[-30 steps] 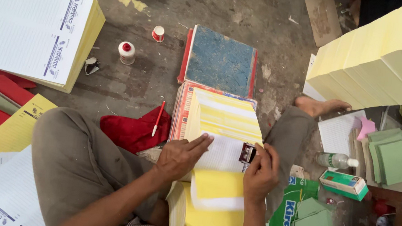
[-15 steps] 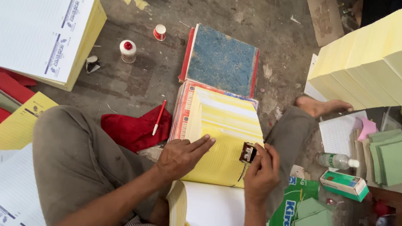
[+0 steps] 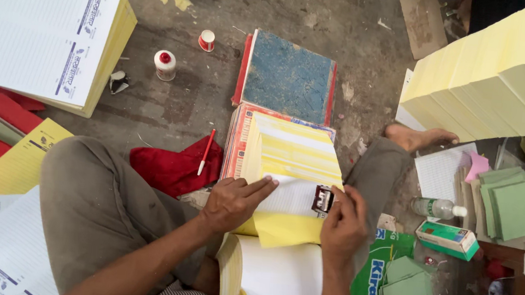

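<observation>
I sit on the floor with a stack of yellow and white printed sheets (image 3: 293, 163) in front of me. My left hand (image 3: 233, 201) lies flat on the stack, fingers pressing a white sheet (image 3: 289, 198) that lies over a yellow one. My right hand (image 3: 344, 221) grips a small black and red stamping device (image 3: 323, 199) set on the right edge of that sheet. A second pile of flipped sheets (image 3: 275, 280) rests nearer to me, between my knees.
A blue-covered book (image 3: 288, 76) lies beyond the stack. A red cloth with a red pen (image 3: 174, 168) is to the left, two small bottles (image 3: 165, 64) farther out. Tall yellow paper stacks (image 3: 500, 80) stand at right, a printed pad pile (image 3: 43, 30) at left, green cards (image 3: 507, 203) nearby.
A white sheet was flipped down to the near pile, then a yellow one folded toward me, exposing another white sheet under my left fingers. The stamping device stays at the right edge.
</observation>
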